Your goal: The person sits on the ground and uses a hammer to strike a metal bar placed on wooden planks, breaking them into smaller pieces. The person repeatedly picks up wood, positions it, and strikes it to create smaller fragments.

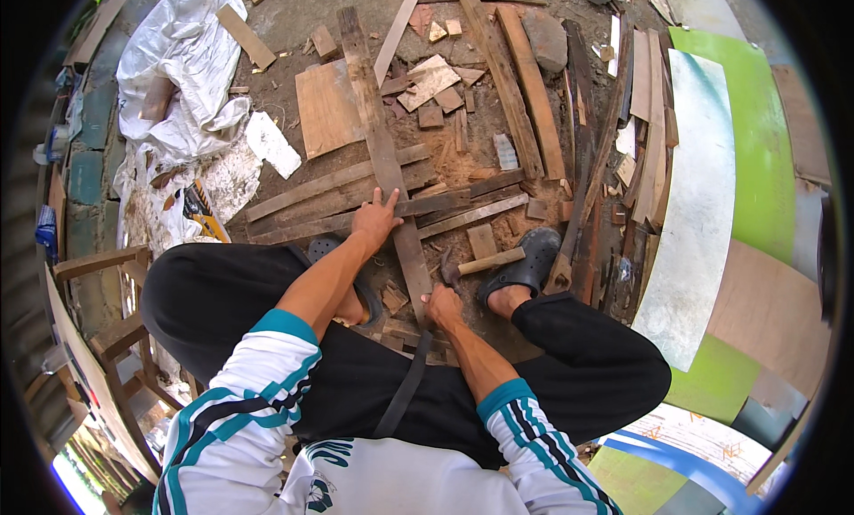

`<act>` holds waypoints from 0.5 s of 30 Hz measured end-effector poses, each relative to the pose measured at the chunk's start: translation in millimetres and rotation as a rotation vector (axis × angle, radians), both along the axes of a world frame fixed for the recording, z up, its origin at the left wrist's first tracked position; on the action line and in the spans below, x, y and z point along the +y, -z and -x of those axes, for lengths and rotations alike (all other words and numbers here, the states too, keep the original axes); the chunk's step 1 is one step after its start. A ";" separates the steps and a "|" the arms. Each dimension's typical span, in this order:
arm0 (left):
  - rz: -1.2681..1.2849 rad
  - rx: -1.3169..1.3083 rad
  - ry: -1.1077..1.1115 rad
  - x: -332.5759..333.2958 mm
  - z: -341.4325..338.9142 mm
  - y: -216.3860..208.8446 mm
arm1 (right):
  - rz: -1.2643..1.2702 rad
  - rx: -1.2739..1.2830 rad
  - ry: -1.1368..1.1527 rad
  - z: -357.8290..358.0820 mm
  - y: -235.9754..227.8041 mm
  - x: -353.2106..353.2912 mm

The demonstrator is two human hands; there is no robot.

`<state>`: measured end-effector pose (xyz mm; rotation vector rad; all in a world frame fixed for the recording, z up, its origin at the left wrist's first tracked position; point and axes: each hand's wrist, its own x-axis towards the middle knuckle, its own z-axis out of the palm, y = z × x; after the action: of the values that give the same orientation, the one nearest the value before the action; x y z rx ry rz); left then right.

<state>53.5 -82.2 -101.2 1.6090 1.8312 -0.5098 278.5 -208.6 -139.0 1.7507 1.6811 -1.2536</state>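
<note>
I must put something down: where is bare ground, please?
Mostly bare: dirt between the white sack and the plywood sheet. Crowded: around the crossed planks, and left of the long white board, where wood strips pile up.

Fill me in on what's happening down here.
A person, knees spread, is bent over a long board with both hands on it. The left hand lies on top, fingers spread, near where a plank crosses it; the right hand grips its near end. A hammer lies beside the right shoe, held by neither hand. Wood offcuts are scattered over the ground beyond.
</note>
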 end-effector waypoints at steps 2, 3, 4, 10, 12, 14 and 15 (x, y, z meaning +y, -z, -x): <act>-0.027 0.006 0.024 1.1 1.1 4.6 | 0.001 -0.017 0.035 -0.2 -2.9 2.1; -0.040 0.010 0.036 0.6 1.0 6.6 | 0.002 -0.025 0.052 -1.0 -4.4 3.1; -0.026 0.016 0.035 0.9 3.0 7.0 | 0.017 -0.018 0.037 0.1 -9.2 7.1; 0.013 0.054 0.136 12.9 -6.4 -10.8 | 0.135 -0.007 0.086 3.9 -12.9 21.6; -0.026 0.042 0.162 14.0 -11.8 -14.2 | 0.193 -0.004 0.139 5.0 -14.1 24.3; -0.074 0.050 0.115 8.1 -9.0 -2.9 | 0.088 -0.019 0.170 3.8 -25.7 40.9; -0.097 0.052 0.090 5.1 -5.0 4.6 | 0.037 -0.029 0.185 1.7 -33.7 52.2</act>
<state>58.5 -77.1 -105.8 1.7647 1.8524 -0.5140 276.8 -156.4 -105.4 1.9288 1.4981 -1.3213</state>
